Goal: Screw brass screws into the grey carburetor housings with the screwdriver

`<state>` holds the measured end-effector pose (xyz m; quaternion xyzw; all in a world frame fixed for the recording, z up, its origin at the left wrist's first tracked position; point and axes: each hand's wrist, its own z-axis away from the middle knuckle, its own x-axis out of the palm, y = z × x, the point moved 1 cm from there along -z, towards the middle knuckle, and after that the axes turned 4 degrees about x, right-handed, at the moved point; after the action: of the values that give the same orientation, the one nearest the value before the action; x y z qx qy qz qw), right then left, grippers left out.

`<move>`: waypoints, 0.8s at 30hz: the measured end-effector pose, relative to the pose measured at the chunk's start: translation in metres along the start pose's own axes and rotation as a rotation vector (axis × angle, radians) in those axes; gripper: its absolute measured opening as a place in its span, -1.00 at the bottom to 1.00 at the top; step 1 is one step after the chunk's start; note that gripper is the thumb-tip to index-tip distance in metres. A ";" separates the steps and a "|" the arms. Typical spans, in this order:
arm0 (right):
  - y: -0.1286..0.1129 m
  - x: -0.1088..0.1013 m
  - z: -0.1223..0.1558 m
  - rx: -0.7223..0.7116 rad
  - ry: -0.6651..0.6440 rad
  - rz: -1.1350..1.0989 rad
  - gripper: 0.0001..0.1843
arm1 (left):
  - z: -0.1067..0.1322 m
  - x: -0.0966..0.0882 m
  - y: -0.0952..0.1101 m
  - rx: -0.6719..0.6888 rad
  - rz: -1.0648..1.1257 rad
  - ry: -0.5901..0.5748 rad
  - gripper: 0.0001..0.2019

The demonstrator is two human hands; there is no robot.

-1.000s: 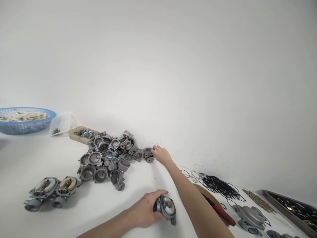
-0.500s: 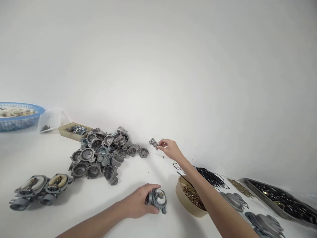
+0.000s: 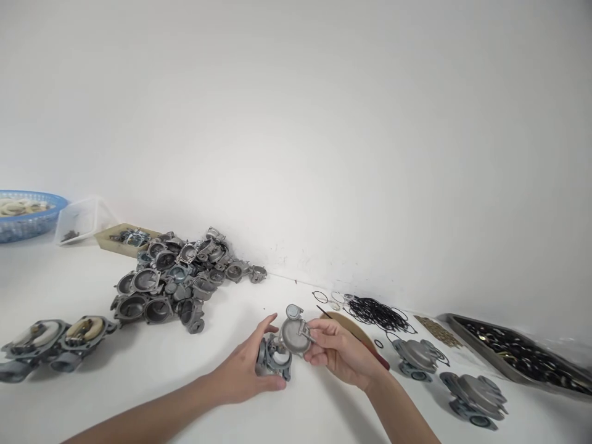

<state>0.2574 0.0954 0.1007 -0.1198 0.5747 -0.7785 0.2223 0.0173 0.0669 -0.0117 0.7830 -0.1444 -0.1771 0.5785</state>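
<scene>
My left hand (image 3: 245, 370) is wrapped round a small grey metal carburettor body (image 3: 274, 361) that rests on the white table (image 3: 92, 394). My right hand (image 3: 340, 351) pinches a round grey metal bowl cover (image 3: 295, 333) and holds it tilted against the top of that body. Behind and to the left lies a heap of several similar grey metal covers (image 3: 176, 280).
Two assembled carburettors (image 3: 49, 345) lie at the left edge. A blue basket (image 3: 25, 213), a clear tub (image 3: 81, 219) and a beige tray (image 3: 123, 237) stand far left by the wall. Right of my hands: a beige bowl (image 3: 356, 327), black O-rings (image 3: 377, 314), two capped bodies (image 3: 444, 376), a dark tray (image 3: 518, 361).
My right hand picked a cover from the far end of the heap and brought it back to the body in my left hand. The view has swung to the right.
</scene>
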 end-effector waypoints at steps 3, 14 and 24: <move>0.012 -0.002 -0.005 0.047 -0.035 -0.082 -0.48 | 0.001 0.001 -0.004 0.050 0.013 -0.003 0.14; 0.021 0.027 -0.013 0.040 0.014 0.044 -0.39 | 0.001 0.002 -0.013 0.083 0.170 0.003 0.03; -0.003 -0.028 0.026 -0.243 0.529 0.474 -0.52 | 0.005 -0.002 0.000 -0.102 0.048 0.085 -0.14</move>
<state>0.2930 0.0879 0.1137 0.1964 0.7121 -0.6356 0.2245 0.0136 0.0632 -0.0128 0.7555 -0.1290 -0.1371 0.6275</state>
